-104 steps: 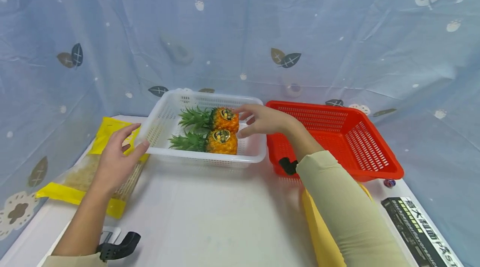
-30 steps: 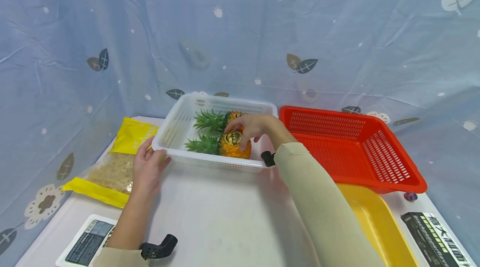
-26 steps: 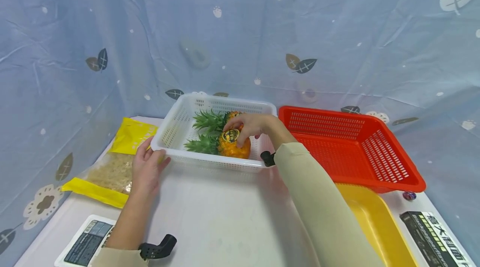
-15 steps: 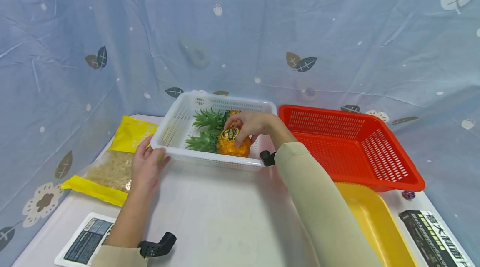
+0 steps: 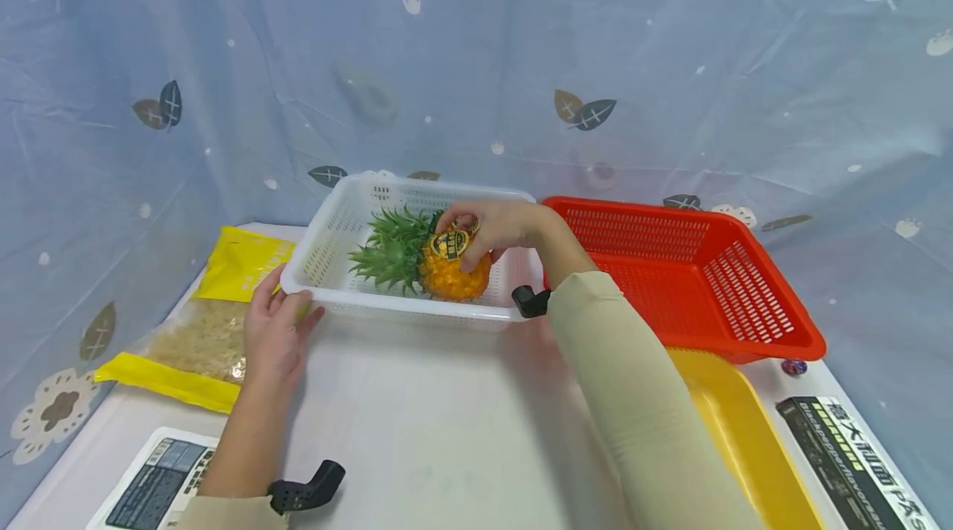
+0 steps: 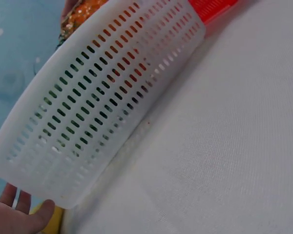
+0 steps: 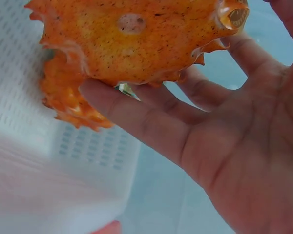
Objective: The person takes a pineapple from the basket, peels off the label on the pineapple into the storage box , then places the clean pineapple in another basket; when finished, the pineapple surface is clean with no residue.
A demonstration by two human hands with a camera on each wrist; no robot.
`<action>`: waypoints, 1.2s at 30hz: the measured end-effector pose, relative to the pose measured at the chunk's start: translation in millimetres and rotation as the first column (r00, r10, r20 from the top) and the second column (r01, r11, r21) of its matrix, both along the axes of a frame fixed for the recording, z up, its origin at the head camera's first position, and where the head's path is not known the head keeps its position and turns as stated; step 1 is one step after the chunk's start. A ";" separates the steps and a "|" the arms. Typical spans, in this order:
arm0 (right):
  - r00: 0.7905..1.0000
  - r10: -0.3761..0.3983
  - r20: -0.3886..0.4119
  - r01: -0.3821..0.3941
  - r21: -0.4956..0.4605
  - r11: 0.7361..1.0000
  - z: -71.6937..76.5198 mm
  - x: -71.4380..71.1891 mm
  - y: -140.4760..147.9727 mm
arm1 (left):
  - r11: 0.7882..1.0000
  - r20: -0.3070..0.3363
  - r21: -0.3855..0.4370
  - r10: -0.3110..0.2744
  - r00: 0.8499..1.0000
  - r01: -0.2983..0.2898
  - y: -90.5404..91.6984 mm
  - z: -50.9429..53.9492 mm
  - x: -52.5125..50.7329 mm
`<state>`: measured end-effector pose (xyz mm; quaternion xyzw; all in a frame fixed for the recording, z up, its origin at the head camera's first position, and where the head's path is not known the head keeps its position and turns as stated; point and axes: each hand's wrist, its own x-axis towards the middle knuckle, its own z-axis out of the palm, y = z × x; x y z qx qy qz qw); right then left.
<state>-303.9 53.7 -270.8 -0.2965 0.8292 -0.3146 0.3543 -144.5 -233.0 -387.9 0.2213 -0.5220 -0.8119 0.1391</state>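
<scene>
Pointing crown (image 5: 385, 261) left, the held pineapple (image 5: 450, 278) parallels the white basket's (image 5: 402, 306) length

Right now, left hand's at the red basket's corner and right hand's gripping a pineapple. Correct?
Wrong basket: the left hand is at a corner of the white basket, not the red basket; the head view shows it. The right hand does grip a pineapple.

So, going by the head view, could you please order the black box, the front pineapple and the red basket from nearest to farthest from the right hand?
1. Front pineapple: in the right hand's grip.
2. Red basket: just to that hand's right.
3. Black box: farthest right, and lower in the view than the red basket.
</scene>
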 end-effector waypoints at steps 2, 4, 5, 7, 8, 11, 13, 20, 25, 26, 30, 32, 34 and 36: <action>1.000 -0.002 0.008 0.002 -0.020 1.000 5.6 1.8 3.4 | 1.000 -0.013 0.014 0.000 1.000 0.000 0.1 -0.8 -0.3; 1.000 -0.007 0.008 0.007 -0.035 0.999 11.5 4.3 7.1 | 1.000 -0.012 0.018 -0.004 1.000 0.004 -0.4 -1.5 0.1; 1.000 -0.006 0.008 0.006 -0.043 0.999 14.2 5.6 8.9 | 1.000 -0.010 0.018 -0.006 1.000 0.007 -1.1 -1.4 0.7; 1.000 -0.004 -0.001 0.004 -0.054 0.999 19.9 8.8 12.4 | 1.000 -0.010 0.016 -0.008 1.000 0.008 -2.5 -1.2 2.0; 1.000 -0.005 -0.008 0.004 -0.061 0.998 22.9 10.4 14.5 | 1.000 -0.010 0.017 -0.006 1.000 0.006 -3.2 -1.2 2.5; 1.000 -0.009 -0.020 0.007 -0.093 0.996 30.5 15.7 22.1 | 0.999 -0.021 0.033 -0.001 1.000 0.002 -4.5 -0.5 2.9; 1.000 -0.013 -0.024 0.010 -0.116 0.993 34.4 19.8 28.3 | 0.999 -0.031 0.040 -0.004 1.000 0.005 -4.9 -0.2 2.7; 0.993 0.052 -0.108 -0.070 -0.166 0.984 36.5 38.7 48.0 | 0.999 -0.032 0.037 -0.020 0.999 0.021 -4.9 -1.6 2.1; 0.977 0.095 -0.192 -0.131 -0.184 0.974 29.1 55.1 55.4 | 0.999 -0.028 0.032 -0.001 1.000 0.002 -5.9 -3.0 3.0; 0.975 0.099 -0.199 -0.137 -0.185 0.973 26.9 58.5 57.1 | 0.999 -0.034 0.035 0.003 0.999 -0.001 -5.8 -3.3 2.9; 0.970 0.118 -0.211 -0.158 -0.181 0.971 19.6 71.9 63.9 | 0.999 -0.050 0.039 -0.002 0.999 0.004 -5.3 -5.2 2.4; 0.969 0.126 -0.212 -0.167 -0.185 0.969 16.6 78.5 67.2 | 0.999 -0.058 0.039 -0.008 0.998 0.010 -4.6 -5.9 2.3; 0.967 0.130 -0.217 -0.172 -0.190 0.967 13.4 84.8 70.3 | 0.999 -0.060 0.039 -0.009 0.998 0.011 -4.0 -6.7 1.9; 0.970 0.121 -0.212 -0.163 -0.195 0.967 9.1 91.4 73.5 | 0.999 -0.063 0.043 -0.009 0.998 0.011 -3.1 -7.3 1.6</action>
